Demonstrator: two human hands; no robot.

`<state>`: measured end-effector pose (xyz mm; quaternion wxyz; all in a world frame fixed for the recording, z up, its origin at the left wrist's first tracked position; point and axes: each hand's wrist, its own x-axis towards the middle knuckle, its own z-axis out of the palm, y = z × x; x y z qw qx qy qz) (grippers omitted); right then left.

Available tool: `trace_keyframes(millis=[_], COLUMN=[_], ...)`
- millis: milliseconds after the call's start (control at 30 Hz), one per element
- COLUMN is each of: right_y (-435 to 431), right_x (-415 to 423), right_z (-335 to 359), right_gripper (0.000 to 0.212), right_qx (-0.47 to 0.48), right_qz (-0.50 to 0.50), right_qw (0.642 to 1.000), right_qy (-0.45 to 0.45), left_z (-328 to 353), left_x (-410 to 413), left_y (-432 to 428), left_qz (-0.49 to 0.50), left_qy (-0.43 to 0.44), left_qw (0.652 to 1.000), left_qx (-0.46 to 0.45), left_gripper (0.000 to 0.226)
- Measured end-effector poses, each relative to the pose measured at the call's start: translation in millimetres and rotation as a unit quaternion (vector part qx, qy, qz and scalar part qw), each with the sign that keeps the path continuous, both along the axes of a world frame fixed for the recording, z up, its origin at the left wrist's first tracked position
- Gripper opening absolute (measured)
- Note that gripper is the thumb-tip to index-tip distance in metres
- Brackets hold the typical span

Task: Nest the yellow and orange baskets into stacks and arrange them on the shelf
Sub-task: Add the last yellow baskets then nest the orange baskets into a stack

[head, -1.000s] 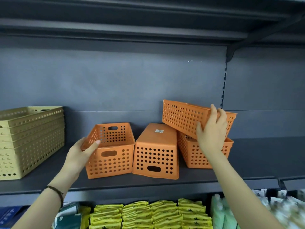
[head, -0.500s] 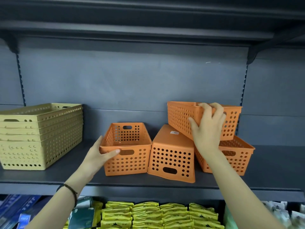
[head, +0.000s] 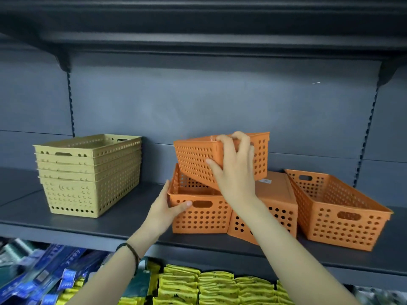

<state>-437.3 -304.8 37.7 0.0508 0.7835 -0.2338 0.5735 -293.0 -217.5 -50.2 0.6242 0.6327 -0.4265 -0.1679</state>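
My right hand [head: 236, 170] grips the rim of a lifted orange basket [head: 196, 159], tilted, with its lower corner dipping into an upright orange basket [head: 201, 214] on the shelf [head: 123, 225]. My left hand [head: 166, 208] holds that lower basket by its front left corner. An upside-down orange basket [head: 277, 199] lies just to the right, partly hidden by my right arm. Another upright orange basket [head: 337, 210] stands at the far right. A nested stack of yellow baskets [head: 92, 172] sits at the left of the shelf.
An upper shelf [head: 198, 42] overhangs the baskets. Below the shelf edge lie yellow packets [head: 209, 285] and blue packages [head: 39, 280]. Bare shelf shows between the yellow stack and the orange baskets.
My right hand has carried the lifted orange basket leftward, from above the right-hand basket to over the left upright one. My left hand's grip on that basket's corner is unchanged. The view has shifted left.
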Motion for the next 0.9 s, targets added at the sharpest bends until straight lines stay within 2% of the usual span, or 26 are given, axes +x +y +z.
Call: trace_keyframes(millis=[133, 233, 400, 567, 733, 833, 900], right_y=[15, 24, 36, 37, 48, 49, 47], right_x=[20, 34, 52, 66, 71, 66, 63], right_z=[-9, -9, 0, 24, 14, -2, -5], right_gripper=[0.054, 0.045, 0.024, 0.026, 0.024, 0.021, 0.024], right_qx=[-0.014, -0.011, 0.030, 0.067, 0.089, 0.079, 0.064], right_qz=[-0.040, -0.040, -0.009, -0.035, 0.000, 0.024, 0.024], right_qw=[0.998, 0.998, 0.998, 0.991, 0.987, 0.989, 0.991], right_qy=[0.045, 0.056, 0.061, 0.113, 0.134, 0.124, 0.113], left_z=[-8, -9, -9, -13, -7, -4, -4], left_x=[5, 8, 9, 12, 9, 12, 13], left_y=[-2, -4, -5, -8, -7, -8, -10], left_qz=[-0.001, -0.007, -0.009, -0.002, -0.008, 0.006, 0.019], left_qy=[-0.017, -0.025, -0.028, -0.033, 0.000, 0.012, 0.012], left_qw=[1.000, 1.000, 0.999, 0.999, 0.999, 0.999, 0.998], left_qx=[-0.005, -0.011, -0.022, -0.022, -0.036, -0.038, -0.051], left_gripper=[0.059, 0.062, 0.088, 0.068, 0.055, 0.070, 0.067])
